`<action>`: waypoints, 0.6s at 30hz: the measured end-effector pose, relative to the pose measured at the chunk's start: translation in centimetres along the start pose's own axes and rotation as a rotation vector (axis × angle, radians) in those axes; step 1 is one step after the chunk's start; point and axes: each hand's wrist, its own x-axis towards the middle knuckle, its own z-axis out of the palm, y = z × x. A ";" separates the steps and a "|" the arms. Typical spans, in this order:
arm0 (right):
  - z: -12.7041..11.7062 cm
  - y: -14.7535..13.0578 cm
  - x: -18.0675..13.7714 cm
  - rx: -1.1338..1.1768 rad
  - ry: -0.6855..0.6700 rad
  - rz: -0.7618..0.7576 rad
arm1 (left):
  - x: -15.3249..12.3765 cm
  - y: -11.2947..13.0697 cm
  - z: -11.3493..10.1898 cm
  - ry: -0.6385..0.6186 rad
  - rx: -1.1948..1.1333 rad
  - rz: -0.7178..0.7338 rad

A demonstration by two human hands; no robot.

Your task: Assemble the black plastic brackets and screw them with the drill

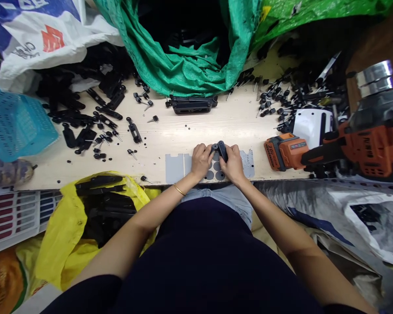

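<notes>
On the bench in front of me, both hands hold a black plastic bracket with rounded ends and holes. My left hand pinches its left end, and my right hand is wrapped round the longer right side. Whether it is one jointed piece or two pieces touching, I cannot tell. Beneath my hands lie flat grey sheets and several grey discs. A black two-pronged part rests to the left, and a longer black assembly lies beyond my hands.
A green sack stands at the back. Black parts and screws with black heads are scattered left; more screws lie right. An orange cordless drill sits at the right. A blue basket and yellow bag flank the left.
</notes>
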 end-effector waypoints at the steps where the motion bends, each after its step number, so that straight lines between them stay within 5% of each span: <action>1: 0.0 0.0 0.0 0.003 -0.004 0.001 | 0.2 -0.3 -0.1 -0.040 -0.011 0.045; 4: -0.2 -0.2 0.0 0.015 -0.017 0.017 | 0.6 -0.6 -0.4 -0.102 -0.027 0.103; 9: -0.4 -0.3 0.0 0.029 -0.023 0.036 | 0.4 -0.2 -0.2 -0.019 0.025 -0.008; 15: -0.5 -0.1 0.1 0.027 -0.040 0.019 | 1.6 -1.7 -1.3 -0.193 -0.002 0.196; 18: -0.4 -0.1 0.0 0.018 -0.041 0.025 | 1.0 -0.9 -1.0 -0.101 0.047 0.078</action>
